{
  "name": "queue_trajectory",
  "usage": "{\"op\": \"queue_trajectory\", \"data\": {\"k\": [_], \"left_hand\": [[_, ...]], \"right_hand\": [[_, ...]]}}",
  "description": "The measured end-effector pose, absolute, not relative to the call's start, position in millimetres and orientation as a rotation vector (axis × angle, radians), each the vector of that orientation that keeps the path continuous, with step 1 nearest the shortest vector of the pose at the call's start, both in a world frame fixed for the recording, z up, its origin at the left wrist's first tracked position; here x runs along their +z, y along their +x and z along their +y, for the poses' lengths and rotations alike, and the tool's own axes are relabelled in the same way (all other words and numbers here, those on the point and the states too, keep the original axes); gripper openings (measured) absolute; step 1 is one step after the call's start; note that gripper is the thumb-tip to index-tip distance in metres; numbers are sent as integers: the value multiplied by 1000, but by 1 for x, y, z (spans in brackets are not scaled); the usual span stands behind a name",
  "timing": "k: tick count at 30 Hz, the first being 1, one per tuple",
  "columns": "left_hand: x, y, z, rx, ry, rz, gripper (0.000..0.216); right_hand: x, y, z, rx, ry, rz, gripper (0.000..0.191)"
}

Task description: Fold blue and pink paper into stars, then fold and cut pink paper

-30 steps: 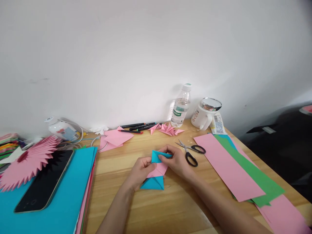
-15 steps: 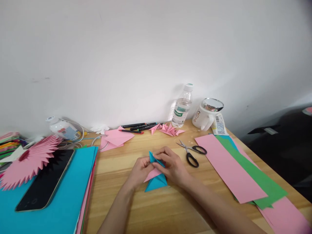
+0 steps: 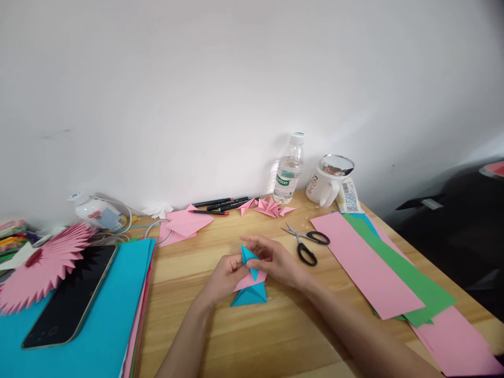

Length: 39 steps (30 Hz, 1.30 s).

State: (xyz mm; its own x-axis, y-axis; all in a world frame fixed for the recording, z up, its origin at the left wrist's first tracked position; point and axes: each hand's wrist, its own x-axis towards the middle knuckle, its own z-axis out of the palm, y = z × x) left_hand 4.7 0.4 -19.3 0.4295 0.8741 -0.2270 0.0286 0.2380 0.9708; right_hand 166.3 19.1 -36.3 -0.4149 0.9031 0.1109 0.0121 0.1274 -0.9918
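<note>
Head cam: blue-and-pink folded paper (image 3: 251,282) sits btwn both hands' fingertips. Vs. approx. 0.5 sec ago, its top blue flap (image 3: 248,254) now shows as a narrow pt hanging over the pink mid; prob. means that fold's shaped but not yet pressed flat. L hand (image 3: 226,273) pinches the left edge; R hand (image 3: 277,262) pinches the flap, thumb in front, index reaching past the top. Scissors (image 3: 298,235) just right of R fingers, pink strip (image 3: 366,265) beyond; pink origami pieces (image 3: 270,208) past fingertips. Nothing blocks the fingers.
</note>
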Motion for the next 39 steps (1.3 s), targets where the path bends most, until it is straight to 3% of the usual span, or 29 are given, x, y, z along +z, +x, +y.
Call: {"op": "queue_trajectory", "data": {"k": [4,18,27,33,39], "left_hand": [[-21,3,-1,677,1128,947,40],[-22,9,-7,456,973,804,44],[-25,9,-2,602,1180,906,38],[-21,2,-4,547,1030,828,40],[-16,-5,-3,544,1043,935,35]], "right_hand": [[-34,167,21,1514,-910,-1535,30],[-29,173,25,1728,-891,-1501,34],[-30,168,24,1713,-1063,-1275,41],[-29,179,27,1964,-947,-1281,38],[-22,181,27,1863,-960,-1319,41]]}}
